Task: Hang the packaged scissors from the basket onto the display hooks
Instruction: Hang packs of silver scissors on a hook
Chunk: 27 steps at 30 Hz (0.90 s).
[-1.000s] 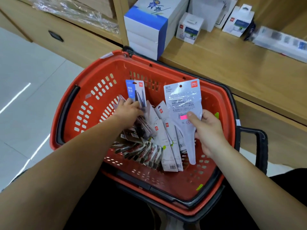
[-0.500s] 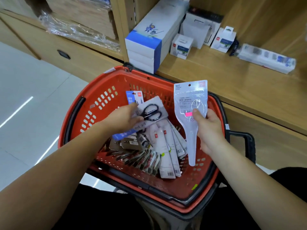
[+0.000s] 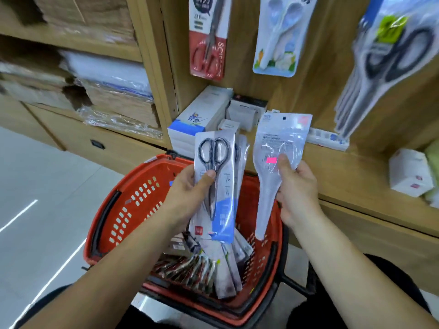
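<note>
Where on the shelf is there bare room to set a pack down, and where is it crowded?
Bare wood on the shelf between the right hand and the small white box. Crowded: stacked boxes at its left end, and the red basket of scissors packs.

Pale wood shelving, plain wood back. Wrapped cartons on left shelves. Drawer low left, dark pull. Grey glossy floor, white light streaks reflected.

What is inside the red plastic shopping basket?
A fanned pile of packaged scissors lies in the red plastic basket. Its far side is covered by the blue-and-white scissors packs in the left hand and the clear pack in the right hand.
</note>
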### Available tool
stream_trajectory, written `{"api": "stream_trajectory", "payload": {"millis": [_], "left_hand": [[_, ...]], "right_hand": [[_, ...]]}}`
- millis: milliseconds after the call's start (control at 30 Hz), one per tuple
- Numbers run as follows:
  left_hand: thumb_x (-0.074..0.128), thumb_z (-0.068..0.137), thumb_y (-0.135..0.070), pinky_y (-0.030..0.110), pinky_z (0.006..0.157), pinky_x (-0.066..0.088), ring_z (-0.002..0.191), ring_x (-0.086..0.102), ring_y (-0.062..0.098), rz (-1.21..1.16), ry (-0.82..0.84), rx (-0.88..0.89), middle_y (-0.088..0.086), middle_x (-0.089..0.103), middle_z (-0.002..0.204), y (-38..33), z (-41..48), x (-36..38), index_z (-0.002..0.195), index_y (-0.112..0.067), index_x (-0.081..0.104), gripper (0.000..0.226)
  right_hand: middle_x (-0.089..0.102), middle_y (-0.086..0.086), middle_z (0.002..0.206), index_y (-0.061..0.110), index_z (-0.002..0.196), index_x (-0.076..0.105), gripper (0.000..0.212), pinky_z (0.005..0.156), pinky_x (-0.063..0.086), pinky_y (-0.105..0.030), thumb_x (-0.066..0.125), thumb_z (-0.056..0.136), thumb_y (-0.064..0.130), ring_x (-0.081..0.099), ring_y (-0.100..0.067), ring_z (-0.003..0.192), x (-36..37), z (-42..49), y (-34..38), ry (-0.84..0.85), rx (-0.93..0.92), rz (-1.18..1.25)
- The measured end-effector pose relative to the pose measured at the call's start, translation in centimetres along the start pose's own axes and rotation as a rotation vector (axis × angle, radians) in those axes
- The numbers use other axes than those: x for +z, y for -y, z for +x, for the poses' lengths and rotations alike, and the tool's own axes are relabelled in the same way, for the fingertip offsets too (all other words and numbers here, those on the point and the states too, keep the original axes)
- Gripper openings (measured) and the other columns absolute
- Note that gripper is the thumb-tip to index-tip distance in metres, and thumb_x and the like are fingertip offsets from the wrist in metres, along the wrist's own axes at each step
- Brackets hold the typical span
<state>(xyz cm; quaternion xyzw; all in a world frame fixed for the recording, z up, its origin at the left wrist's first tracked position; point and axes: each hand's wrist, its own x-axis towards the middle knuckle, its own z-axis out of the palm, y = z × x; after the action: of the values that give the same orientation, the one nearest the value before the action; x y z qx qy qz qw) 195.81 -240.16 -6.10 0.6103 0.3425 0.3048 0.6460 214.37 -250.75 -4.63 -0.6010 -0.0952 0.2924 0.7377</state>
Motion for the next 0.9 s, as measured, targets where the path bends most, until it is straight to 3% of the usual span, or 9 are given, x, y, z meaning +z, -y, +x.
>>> {"api": "stream_trajectory", "payload": {"millis": [167,233,333,400,467,567,667,767,900], "left_hand": [[0.062,0.106,-0.021,0.046,0.107,0.054,0.120,0.070,0.018,0.167,0.186,0.130,0.000,0.075,0.126,-3.0,0.2,2.0,0.131,-0.016,0.063,0.026],[0.067,0.103,-0.027,0.041,0.103,0.056,0.117,0.069,0.010,0.408,0.292,0.224,-0.007,0.073,0.124,-4.2,0.7,1.7,0.133,-0.025,0.060,0.031],[0.072,0.098,-0.039,0.031,0.086,0.055,0.095,0.064,-0.008,0.917,0.448,0.317,-0.019,0.070,0.106,-6.3,1.2,1.6,0.139,-0.035,0.058,0.044],[0.073,0.096,-0.040,0.026,0.073,0.050,0.081,0.060,-0.008,1.076,0.533,0.362,-0.020,0.065,0.093,-7.6,1.4,2.5,0.139,-0.039,0.058,0.045],[0.075,0.094,-0.042,0.026,0.078,0.054,0.089,0.061,-0.005,1.084,0.583,0.389,-0.023,0.066,0.104,-8.5,1.8,3.4,0.138,-0.044,0.058,0.047],[0.084,0.086,-0.042,0.038,0.081,0.057,0.091,0.066,0.008,1.042,0.549,0.350,-0.015,0.070,0.106,-9.1,2.2,4.3,0.125,-0.042,0.057,0.048],[0.094,0.073,-0.039,0.040,0.081,0.056,0.093,0.065,0.011,1.091,0.497,0.404,-0.017,0.066,0.101,-9.7,2.2,5.0,0.107,-0.036,0.054,0.053],[0.095,0.068,-0.045,0.041,0.083,0.054,0.096,0.064,0.014,1.137,0.397,0.512,-0.016,0.067,0.102,-9.7,2.5,4.9,0.104,-0.029,0.059,0.053],[0.093,0.066,-0.049,0.044,0.097,0.048,0.111,0.060,0.028,1.116,0.060,0.806,0.003,0.064,0.121,-6.7,2.4,4.3,0.113,-0.013,0.066,0.065]], "right_hand": [[0.081,0.003,0.102,0.023,0.109,0.072,0.017,0.087,0.058,-0.035,0.055,0.110,0.025,0.074,-0.016,0.092,-1.7,-0.3,3.7,0.050,-0.060,-0.134],[0.080,0.003,0.106,0.022,0.112,0.072,0.018,0.091,0.057,-0.038,0.054,0.110,0.025,0.074,-0.018,0.098,-3.2,0.7,5.9,0.061,-0.117,-0.200],[0.080,-0.001,0.115,0.021,0.118,0.072,0.021,0.098,0.057,-0.044,0.055,0.110,0.030,0.074,-0.023,0.109,-4.6,1.6,8.6,0.267,-0.139,-0.395],[0.078,-0.002,0.116,0.022,0.118,0.072,0.027,0.091,0.055,-0.038,0.056,0.107,0.041,0.072,-0.018,0.105,-4.3,1.2,9.0,0.378,-0.136,-0.551],[0.073,0.009,0.115,0.026,0.114,0.069,0.031,0.082,0.049,-0.024,0.052,0.107,0.051,0.066,-0.004,0.103,-3.7,0.0,9.1,0.461,-0.100,-0.663],[0.067,0.022,0.113,0.031,0.121,0.065,0.043,0.075,0.045,-0.016,0.064,0.093,0.064,0.060,0.008,0.103,-3.9,-1.1,8.9,0.623,-0.018,-0.784],[0.080,0.012,0.109,0.026,0.123,0.072,0.049,0.080,0.058,-0.021,0.092,0.079,0.034,0.075,-0.004,0.098,-4.8,-1.3,8.0,0.712,0.096,-0.755],[0.081,0.001,0.108,0.021,0.122,0.073,0.051,0.087,0.063,-0.031,0.093,0.076,0.010,0.077,-0.016,0.102,-5.2,-1.1,6.0,0.627,0.052,-0.631],[0.082,-0.009,0.102,0.012,0.115,0.074,0.042,0.075,0.064,-0.033,0.089,0.078,-0.001,0.079,-0.023,0.090,-5.3,-1.2,4.2,0.435,0.069,-0.372]]}}
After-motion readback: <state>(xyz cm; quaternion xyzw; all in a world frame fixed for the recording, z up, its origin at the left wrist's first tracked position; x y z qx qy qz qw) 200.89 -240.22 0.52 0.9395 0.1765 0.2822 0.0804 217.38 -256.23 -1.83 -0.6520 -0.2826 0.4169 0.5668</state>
